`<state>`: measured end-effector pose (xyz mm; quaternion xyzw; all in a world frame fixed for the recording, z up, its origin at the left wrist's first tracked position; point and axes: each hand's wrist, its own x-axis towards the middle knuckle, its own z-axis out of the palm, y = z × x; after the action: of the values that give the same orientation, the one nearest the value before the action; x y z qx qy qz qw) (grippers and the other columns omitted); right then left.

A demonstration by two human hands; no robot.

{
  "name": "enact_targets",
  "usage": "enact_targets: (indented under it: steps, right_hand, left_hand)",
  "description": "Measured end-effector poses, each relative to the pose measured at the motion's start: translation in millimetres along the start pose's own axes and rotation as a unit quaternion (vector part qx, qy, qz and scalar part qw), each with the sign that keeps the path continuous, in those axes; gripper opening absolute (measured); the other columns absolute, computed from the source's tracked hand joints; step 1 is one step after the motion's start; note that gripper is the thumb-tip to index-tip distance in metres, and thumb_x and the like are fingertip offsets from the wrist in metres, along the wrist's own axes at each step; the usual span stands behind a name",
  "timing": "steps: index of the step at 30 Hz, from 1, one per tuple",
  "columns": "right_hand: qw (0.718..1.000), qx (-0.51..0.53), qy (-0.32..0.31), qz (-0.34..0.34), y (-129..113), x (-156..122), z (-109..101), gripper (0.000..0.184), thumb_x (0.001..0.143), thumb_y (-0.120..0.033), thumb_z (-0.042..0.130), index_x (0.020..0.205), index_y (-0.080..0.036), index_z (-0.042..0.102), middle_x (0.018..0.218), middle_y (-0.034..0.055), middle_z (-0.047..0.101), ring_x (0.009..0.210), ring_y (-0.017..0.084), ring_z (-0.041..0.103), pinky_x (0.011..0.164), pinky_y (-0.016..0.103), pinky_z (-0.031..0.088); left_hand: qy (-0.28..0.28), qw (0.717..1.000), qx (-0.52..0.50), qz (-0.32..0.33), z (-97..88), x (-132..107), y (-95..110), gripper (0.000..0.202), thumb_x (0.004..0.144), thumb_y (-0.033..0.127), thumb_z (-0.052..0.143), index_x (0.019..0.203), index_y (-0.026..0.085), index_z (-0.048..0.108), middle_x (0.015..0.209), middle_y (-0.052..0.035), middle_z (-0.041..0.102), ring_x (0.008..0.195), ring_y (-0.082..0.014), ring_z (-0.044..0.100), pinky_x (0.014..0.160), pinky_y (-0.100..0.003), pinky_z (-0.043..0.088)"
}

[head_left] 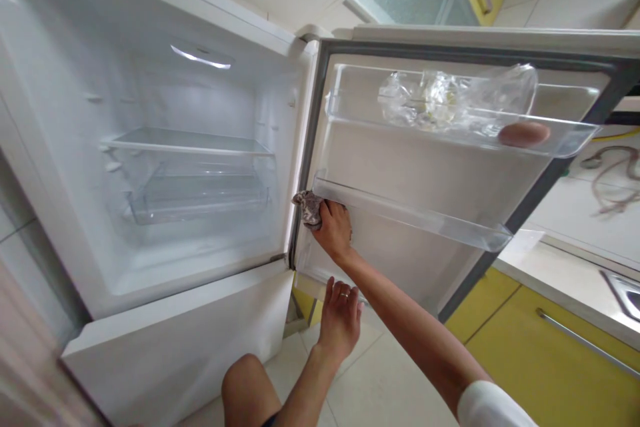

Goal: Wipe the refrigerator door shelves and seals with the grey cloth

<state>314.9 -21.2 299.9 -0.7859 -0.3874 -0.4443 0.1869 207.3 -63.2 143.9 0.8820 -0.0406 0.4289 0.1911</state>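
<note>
My right hand (pixel 334 228) grips a crumpled grey cloth (pixel 307 207) and presses it against the left end of the lower door shelf (pixel 425 217) of the open fridge door (pixel 450 173). My left hand (pixel 341 315), wearing a ring, rests on the bottom edge of the door, holding it. The upper door shelf (pixel 565 141) holds a crumpled clear plastic bag (pixel 440 100) and an egg (pixel 523 134).
The fridge compartment (pixel 190 167) stands open, with a glass shelf (pixel 185 142) and a clear drawer (pixel 200 197). Below it is the closed lower door (pixel 175 347). My knee (pixel 250 390) is near the floor. Yellow cabinets (pixel 550 353) and a white counter (pixel 565 280) lie to the right.
</note>
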Motion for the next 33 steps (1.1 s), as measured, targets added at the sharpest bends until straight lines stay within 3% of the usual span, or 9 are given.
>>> enact_targets:
  steps: [4,10,15,20,26,30,33]
  right_hand:
    - [1.000,0.003,-0.007,-0.030,3.1,-5.8,6.9,0.031,0.091,-0.028,0.068,0.119,-0.014,0.067,0.123,0.0167,0.068,0.114,0.032,0.057,0.096,0.043,0.043]
    - [0.977,-0.014,-0.129,-0.167,25.0,-25.0,-2.3,0.023,0.090,-0.022,0.067,0.113,-0.017,0.069,0.112,0.0122,0.070,0.108,0.029,0.058,0.092,0.041,0.040]
    - [0.954,-0.021,-0.206,-0.218,35.2,-41.3,-10.9,0.028,0.091,-0.017,0.064,0.119,-0.015,0.066,0.115,0.0118,0.070,0.107,0.027,0.058,0.092,0.041,0.041]
    - [0.940,-0.025,-0.270,-0.208,49.5,-61.3,-28.5,0.034,0.090,-0.015,0.064,0.125,-0.015,0.065,0.120,0.0128,0.069,0.109,0.027,0.059,0.093,0.041,0.043]
    - [0.936,-0.034,-0.321,-0.140,80.0,-86.9,-59.2,0.038,0.089,-0.013,0.063,0.126,-0.017,0.067,0.122,0.0120,0.071,0.112,0.026,0.063,0.095,0.039,0.048]
    - [0.946,-0.035,-0.301,-0.112,108.2,-104.0,-82.5,0.048,0.084,-0.015,0.068,0.132,-0.019,0.066,0.128,0.0124,0.071,0.116,0.027,0.065,0.097,0.039,0.051]
    - [0.963,-0.062,-0.245,-0.097,133.7,-116.5,-104.1,0.051,0.082,-0.013,0.068,0.132,-0.019,0.066,0.129,0.0132,0.071,0.116,0.027,0.066,0.095,0.038,0.054]
  left_hand:
    - [-0.006,1.000,0.010,-0.005,4.5,-4.8,-1.2,0.037,0.089,0.014,0.058,0.125,0.017,0.059,0.116,-0.0129,0.069,0.122,-0.0312,0.063,0.117,-0.066,0.045]
    - [-0.100,0.994,0.034,0.001,-4.0,-5.0,-2.8,0.064,0.083,0.020,0.069,0.143,0.008,0.050,0.132,-0.0214,0.065,0.135,-0.0353,0.056,0.125,-0.064,0.033]
    - [-0.121,0.992,0.030,-0.008,-5.8,-6.1,-7.1,0.071,0.084,0.019,0.065,0.150,0.009,0.041,0.142,-0.0224,0.060,0.143,-0.0350,0.050,0.126,-0.064,0.032]
    - [-0.143,0.989,-0.026,0.038,-13.7,-9.4,-22.8,0.085,0.083,0.017,0.063,0.159,0.015,0.026,0.157,-0.0193,0.050,0.152,-0.0333,0.040,0.127,-0.063,0.031]
    - [-0.171,0.983,-0.051,0.032,-24.8,-6.0,-25.8,0.078,0.082,0.017,0.061,0.156,0.018,0.036,0.157,-0.0138,0.052,0.152,-0.0323,0.040,0.129,-0.062,0.027]
    - [-0.188,0.981,-0.050,0.023,-24.8,-4.2,-23.6,0.077,0.082,0.017,0.061,0.155,0.019,0.038,0.159,-0.0123,0.050,0.152,-0.0323,0.039,0.130,-0.062,0.026]
    - [-0.186,0.981,-0.054,0.022,-24.2,-3.0,-23.1,0.076,0.082,0.015,0.060,0.155,0.019,0.040,0.157,-0.0116,0.052,0.151,-0.0312,0.040,0.130,-0.061,0.025]
